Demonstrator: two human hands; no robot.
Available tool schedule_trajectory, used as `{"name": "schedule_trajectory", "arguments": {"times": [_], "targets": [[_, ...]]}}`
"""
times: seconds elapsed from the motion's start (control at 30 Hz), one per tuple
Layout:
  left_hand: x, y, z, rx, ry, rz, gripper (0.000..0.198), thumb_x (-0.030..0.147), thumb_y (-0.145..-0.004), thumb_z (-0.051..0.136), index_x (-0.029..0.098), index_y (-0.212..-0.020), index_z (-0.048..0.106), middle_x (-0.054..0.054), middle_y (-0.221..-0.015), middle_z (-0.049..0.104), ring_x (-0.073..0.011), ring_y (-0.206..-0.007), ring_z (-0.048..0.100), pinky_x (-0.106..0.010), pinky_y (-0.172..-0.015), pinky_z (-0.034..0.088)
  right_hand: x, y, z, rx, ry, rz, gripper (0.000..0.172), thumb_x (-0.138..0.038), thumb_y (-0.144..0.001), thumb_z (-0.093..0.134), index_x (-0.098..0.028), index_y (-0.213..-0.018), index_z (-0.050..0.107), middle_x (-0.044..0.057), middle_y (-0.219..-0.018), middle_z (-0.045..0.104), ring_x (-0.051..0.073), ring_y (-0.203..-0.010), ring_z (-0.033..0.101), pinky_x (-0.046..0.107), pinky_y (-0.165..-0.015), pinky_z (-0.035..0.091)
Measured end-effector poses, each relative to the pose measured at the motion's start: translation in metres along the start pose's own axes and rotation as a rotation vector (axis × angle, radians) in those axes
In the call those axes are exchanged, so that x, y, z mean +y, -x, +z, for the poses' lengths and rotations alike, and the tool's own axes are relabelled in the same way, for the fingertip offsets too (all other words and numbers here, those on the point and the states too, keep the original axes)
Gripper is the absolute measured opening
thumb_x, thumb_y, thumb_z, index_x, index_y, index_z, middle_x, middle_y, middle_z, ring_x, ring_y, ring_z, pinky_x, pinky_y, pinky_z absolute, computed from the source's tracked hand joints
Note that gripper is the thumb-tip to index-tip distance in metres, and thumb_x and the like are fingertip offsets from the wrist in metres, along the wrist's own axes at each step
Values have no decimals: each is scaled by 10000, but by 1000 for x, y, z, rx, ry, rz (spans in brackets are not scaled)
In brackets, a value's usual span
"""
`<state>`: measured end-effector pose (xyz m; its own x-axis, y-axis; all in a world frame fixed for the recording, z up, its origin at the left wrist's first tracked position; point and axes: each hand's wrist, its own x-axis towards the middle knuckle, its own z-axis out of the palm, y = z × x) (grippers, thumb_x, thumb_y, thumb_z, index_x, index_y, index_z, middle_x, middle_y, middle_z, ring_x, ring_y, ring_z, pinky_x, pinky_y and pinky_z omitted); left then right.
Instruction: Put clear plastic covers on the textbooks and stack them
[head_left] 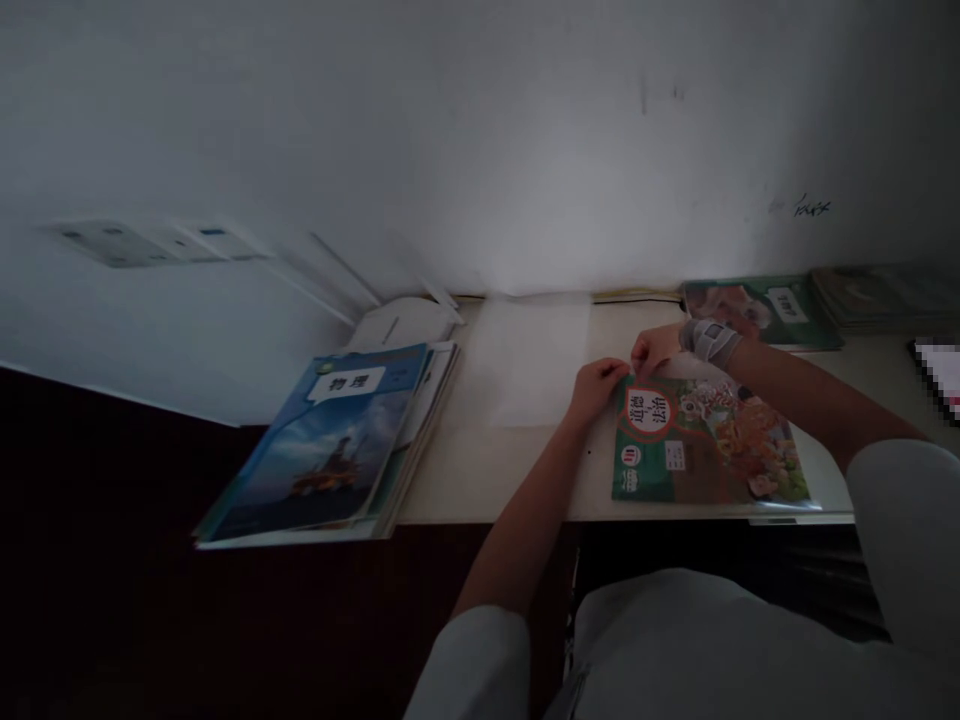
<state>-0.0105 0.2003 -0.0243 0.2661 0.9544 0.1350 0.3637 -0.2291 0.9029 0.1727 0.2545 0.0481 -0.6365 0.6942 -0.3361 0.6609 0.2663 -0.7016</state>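
A green textbook with a red-ringed title and a colourful picture lies flat on the pale desk, on what looks like a clear plastic cover sheet whose edge shows at the right. My left hand is closed in a pinch at the book's upper left corner. My right hand, with a grey strap round its wrist, pinches the same corner from above. What the fingers grip there is too small to name for sure.
A stack of books topped by a blue one overhangs the desk's left front edge. A translucent sheet lies mid-desk by the wall. More green books and a pile sit at the back right. White devices stand behind the stack.
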Motion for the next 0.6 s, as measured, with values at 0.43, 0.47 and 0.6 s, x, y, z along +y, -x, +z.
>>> {"name": "schedule_trajectory", "arguments": {"times": [0.43, 0.47, 0.6], "targets": [[4, -1, 6, 54, -66, -36, 201, 296, -816, 557, 188, -822, 727, -40, -840, 732, -168, -778, 637, -281, -748, 472, 11, 9, 11, -48, -133, -42, 269, -346, -781, 590, -109, -712, 697, -74, -608, 645, 37, -585, 486, 162, -617, 391], [5, -1, 6, 54, -73, -42, 201, 294, -817, 556, 189, -823, 727, -40, -842, 733, -168, -779, 637, -280, -746, 471, 12, 8, 13, -57, -140, -45, 268, -356, -766, 605, -114, -701, 699, -73, -595, 640, 40, -573, 491, 165, -605, 394], [9, -2, 6, 56, -119, -68, 205, 287, -825, 552, 184, -823, 729, -41, -825, 731, -166, -745, 630, -277, -725, 464, 12, 4, 17, -174, -120, -30, 261, -379, -716, 673, -122, -701, 715, -54, -558, 625, 61, -520, 494, 191, -549, 399]]}}
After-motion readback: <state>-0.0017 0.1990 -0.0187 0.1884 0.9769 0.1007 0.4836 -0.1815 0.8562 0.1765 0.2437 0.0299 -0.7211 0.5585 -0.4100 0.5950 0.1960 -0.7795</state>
